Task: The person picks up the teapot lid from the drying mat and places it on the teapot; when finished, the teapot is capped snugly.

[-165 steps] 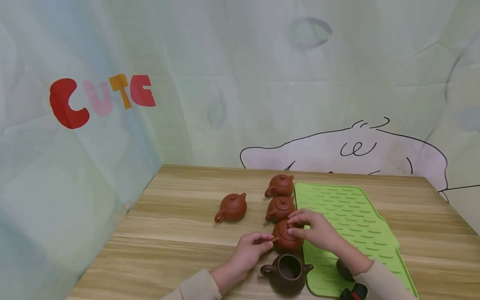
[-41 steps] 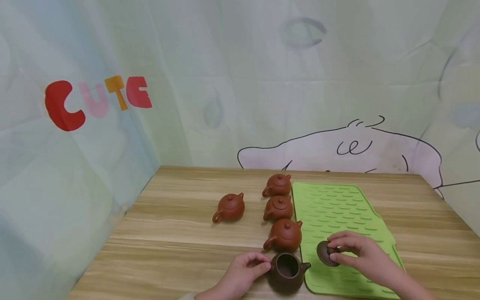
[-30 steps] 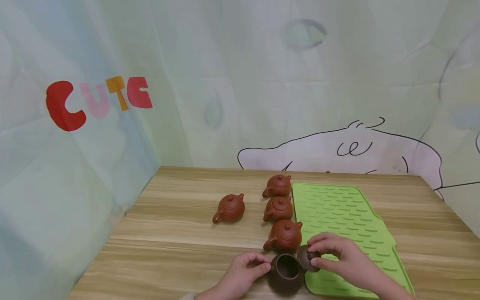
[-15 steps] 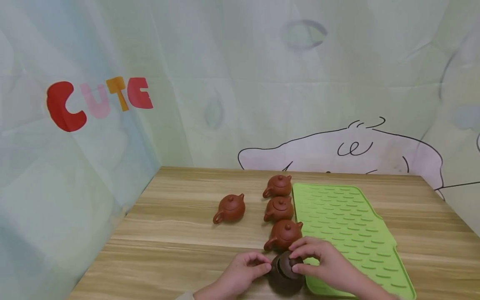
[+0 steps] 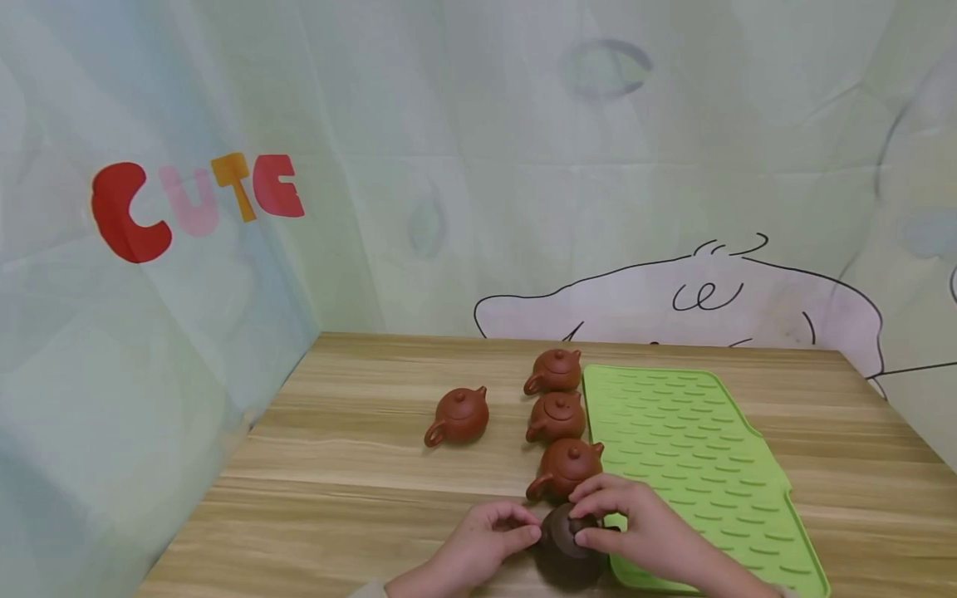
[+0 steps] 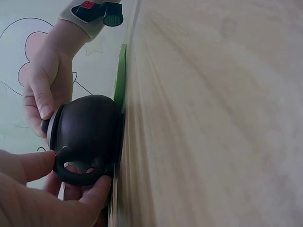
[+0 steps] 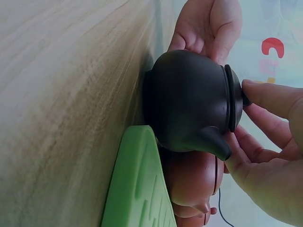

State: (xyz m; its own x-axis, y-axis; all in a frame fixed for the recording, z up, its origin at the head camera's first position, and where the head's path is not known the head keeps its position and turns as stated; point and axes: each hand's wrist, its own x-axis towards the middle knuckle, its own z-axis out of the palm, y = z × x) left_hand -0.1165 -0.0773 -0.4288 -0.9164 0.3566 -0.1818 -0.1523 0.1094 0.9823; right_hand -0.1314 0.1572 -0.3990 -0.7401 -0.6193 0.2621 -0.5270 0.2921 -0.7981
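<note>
A dark brown teapot stands on the table at the near end of a row of teapots. My left hand pinches its handle, thumb and fingers on the loop as the left wrist view shows. With thumb and fingertips my right hand holds the knob of the dark lid, which sits on the pot's mouth. From the right wrist view, the lid lies against the rim, and the spout points toward the green mat.
Three reddish-brown teapots, the nearest just behind the dark one, line the left edge of a green ridged mat. Another reddish teapot stands apart to the left on the wooden table. A printed cloth hangs behind.
My left hand went from the nearest reddish teapot to the dark one's handle. My right hand picked the dark lid off the mat, carried it left and lowered it onto the pot's mouth.
</note>
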